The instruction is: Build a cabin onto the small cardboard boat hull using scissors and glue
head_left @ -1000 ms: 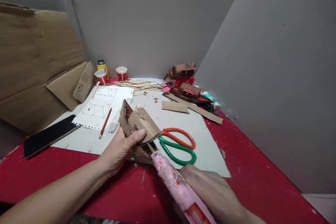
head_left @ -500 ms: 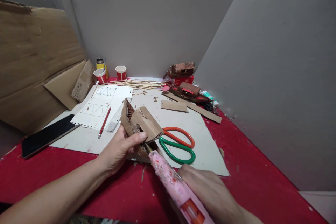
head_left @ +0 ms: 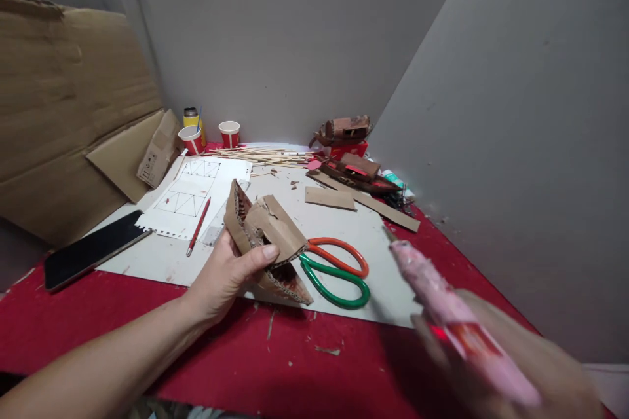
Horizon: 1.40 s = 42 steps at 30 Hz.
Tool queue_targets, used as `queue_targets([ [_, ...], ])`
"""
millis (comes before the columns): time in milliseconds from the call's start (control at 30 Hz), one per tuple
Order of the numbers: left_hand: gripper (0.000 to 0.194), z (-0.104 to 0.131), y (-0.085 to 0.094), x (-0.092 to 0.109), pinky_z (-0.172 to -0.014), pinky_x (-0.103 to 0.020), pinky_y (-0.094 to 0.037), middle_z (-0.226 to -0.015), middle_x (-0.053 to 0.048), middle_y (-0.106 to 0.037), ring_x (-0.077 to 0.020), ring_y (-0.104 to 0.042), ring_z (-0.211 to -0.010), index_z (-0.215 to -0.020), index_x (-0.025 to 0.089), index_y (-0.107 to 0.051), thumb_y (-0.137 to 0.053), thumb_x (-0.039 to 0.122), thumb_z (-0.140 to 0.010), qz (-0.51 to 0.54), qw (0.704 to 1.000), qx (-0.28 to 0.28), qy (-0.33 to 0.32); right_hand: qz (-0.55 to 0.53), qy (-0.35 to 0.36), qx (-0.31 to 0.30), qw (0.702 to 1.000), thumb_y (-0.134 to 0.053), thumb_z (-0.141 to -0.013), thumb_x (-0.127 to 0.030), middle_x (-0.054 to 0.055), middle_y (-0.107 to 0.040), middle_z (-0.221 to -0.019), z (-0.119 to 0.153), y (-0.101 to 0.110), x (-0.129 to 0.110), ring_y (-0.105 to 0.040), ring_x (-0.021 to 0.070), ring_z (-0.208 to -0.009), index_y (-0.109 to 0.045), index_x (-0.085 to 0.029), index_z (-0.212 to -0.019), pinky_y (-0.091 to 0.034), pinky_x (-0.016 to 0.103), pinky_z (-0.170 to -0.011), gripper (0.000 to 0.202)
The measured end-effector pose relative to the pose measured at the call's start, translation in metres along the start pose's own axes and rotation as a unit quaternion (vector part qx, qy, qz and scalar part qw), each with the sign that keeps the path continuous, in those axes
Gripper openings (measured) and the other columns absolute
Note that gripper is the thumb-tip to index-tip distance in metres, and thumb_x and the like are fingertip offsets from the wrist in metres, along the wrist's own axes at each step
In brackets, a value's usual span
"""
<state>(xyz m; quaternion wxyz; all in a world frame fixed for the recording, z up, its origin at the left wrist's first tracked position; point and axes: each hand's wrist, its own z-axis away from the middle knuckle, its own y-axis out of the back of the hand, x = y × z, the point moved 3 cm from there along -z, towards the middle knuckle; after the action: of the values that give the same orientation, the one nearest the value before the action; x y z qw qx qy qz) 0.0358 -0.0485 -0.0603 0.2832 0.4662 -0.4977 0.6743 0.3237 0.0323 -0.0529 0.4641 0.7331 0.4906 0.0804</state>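
Observation:
My left hand [head_left: 230, 272] grips a small cardboard model boat [head_left: 236, 226], its thumb pressed on the curved cardboard roof [head_left: 278, 226]. The boat is tilted, with one pointed end up and the other down to the right. Away to the right, my right hand [head_left: 531, 353] is wrapped round a pink glue gun [head_left: 442, 294], blurred by motion. The glue gun's nozzle points up and left, apart from the boat. Scissors [head_left: 361, 275] with one orange and one green handle lie just right of the boat, their blades hidden behind it.
A phone [head_left: 93, 249], a drawing sheet [head_left: 179, 209] and a red pencil [head_left: 199, 226] lie to the left. Thin sticks [head_left: 265, 156], paper cups [head_left: 229, 134], cardboard strips [head_left: 329, 198] and finished model boats [head_left: 358, 173] stand farther back. Large cardboard [head_left: 73, 98] leans at the left.
My right hand has pulled the glue gun away from the boat to the right. The boat stays in my left hand, nearly unmoved, and its lower end now shows.

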Motion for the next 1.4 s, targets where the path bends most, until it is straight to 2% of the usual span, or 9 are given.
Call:
queue_targets([
  [67,0.072,0.001,-0.001,0.001,-0.108,-0.043,-0.049,-0.135,-0.012,-0.069,-0.0315,-0.061,-0.129,-0.136,0.019,-0.055,-0.087,0.033,-0.073,0.004,1.0,-0.002,-0.004,0.107,-0.068,-0.019,0.992,-0.054,-0.093,-0.041,0.004,-0.063,-0.068,-0.003,0.002,0.026,-0.06,0.0225,-0.057,-0.059,-0.025,-0.083,-0.045,0.033,-0.052,0.019],
  [167,0.084,0.002,-0.004,0.002,-0.101,-0.043,-0.054,-0.13,-0.012,-0.071,-0.032,-0.065,-0.122,-0.146,0.022,-0.047,-0.087,0.034,-0.073,0.026,1.0,-0.003,0.008,0.237,-0.238,-0.116,0.935,-0.042,-0.093,-0.054,0.011,-0.073,-0.089,-0.009,0.0,0.069,-0.07,0.0324,-0.074,-0.064,-0.024,-0.093,-0.048,0.04,-0.057,0.037],
  [233,0.085,0.002,-0.006,0.004,-0.091,-0.042,-0.059,-0.122,-0.012,-0.074,-0.0317,-0.071,-0.111,-0.147,0.021,-0.047,-0.086,0.037,-0.073,0.039,0.999,-0.004,0.028,0.236,-0.305,-0.174,0.906,-0.038,-0.089,-0.062,0.014,-0.074,-0.096,-0.009,0.0,0.091,-0.072,0.0364,-0.083,-0.065,-0.022,-0.094,-0.052,0.043,-0.064,0.048],
  [333,0.08,0.003,-0.008,0.004,-0.077,-0.037,-0.062,-0.108,-0.011,-0.078,-0.0285,-0.075,-0.093,-0.142,0.019,-0.053,-0.086,0.04,-0.073,0.049,0.997,-0.002,0.058,0.198,-0.322,-0.2,0.904,-0.045,-0.081,-0.069,0.017,-0.074,-0.113,-0.005,0.004,0.106,-0.072,0.04,-0.097,-0.067,-0.019,-0.11,-0.056,0.047,-0.074,0.063],
  [433,0.072,0.005,-0.008,0.002,-0.069,-0.033,-0.061,-0.099,-0.009,-0.08,-0.0252,-0.075,-0.082,-0.132,0.017,-0.061,-0.087,0.041,-0.07,0.059,0.994,-0.001,0.09,0.158,-0.286,-0.133,0.936,-0.056,-0.076,-0.072,0.018,-0.075,-0.111,-0.004,0.015,0.087,-0.073,0.0402,-0.091,-0.068,-0.018,-0.114,-0.057,0.05,-0.072,0.067],
  [500,0.062,0.006,-0.008,0.0,-0.068,-0.03,-0.061,-0.097,-0.007,-0.08,-0.0226,-0.075,-0.08,-0.124,0.018,-0.066,-0.088,0.04,-0.071,0.07,0.992,-0.011,0.107,0.084,-0.232,-0.053,0.968,-0.058,-0.086,-0.064,0.015,-0.074,-0.112,-0.009,0.016,0.054,-0.074,0.0337,-0.086,-0.066,-0.021,-0.123,-0.058,0.047,-0.076,0.057],
  [600,0.051,0.008,-0.008,-0.003,-0.074,-0.027,-0.06,-0.099,-0.005,-0.081,-0.0201,-0.075,-0.084,-0.119,0.019,-0.068,-0.086,0.035,-0.075,0.091,0.989,-0.027,0.116,-0.101,-0.089,0.034,0.99,-0.063,-0.092,-0.047,0.013,-0.063,-0.136,-0.026,0.001,-0.008,-0.068,0.0294,-0.113,-0.039,-0.028,-0.153,-0.057,0.044,-0.094,0.068],
  [767,0.06,0.012,-0.013,-0.005,-0.079,-0.033,-0.061,-0.11,-0.01,-0.079,-0.0269,-0.075,-0.095,-0.132,0.019,-0.063,-0.082,0.039,-0.079,0.088,0.984,-0.077,0.133,-0.224,0.035,-0.027,0.974,-0.07,-0.086,-0.029,0.013,-0.043,-0.157,-0.06,-0.041,-0.073,-0.049,0.0317,-0.139,-0.005,-0.035,-0.163,-0.047,0.056,-0.11,0.101],
  [1400,0.071,0.022,-0.015,-0.012,-0.087,-0.038,-0.056,-0.116,-0.013,-0.077,-0.0292,-0.073,-0.101,-0.145,0.019,-0.053,-0.079,0.039,-0.082,0.112,0.976,-0.115,0.146,-0.271,0.038,-0.011,0.962,-0.071,-0.084,-0.029,0.014,-0.054,-0.146,-0.066,-0.062,-0.083,-0.057,0.0305,-0.132,-0.008,-0.032,-0.163,-0.048,0.054,-0.11,0.101],
])
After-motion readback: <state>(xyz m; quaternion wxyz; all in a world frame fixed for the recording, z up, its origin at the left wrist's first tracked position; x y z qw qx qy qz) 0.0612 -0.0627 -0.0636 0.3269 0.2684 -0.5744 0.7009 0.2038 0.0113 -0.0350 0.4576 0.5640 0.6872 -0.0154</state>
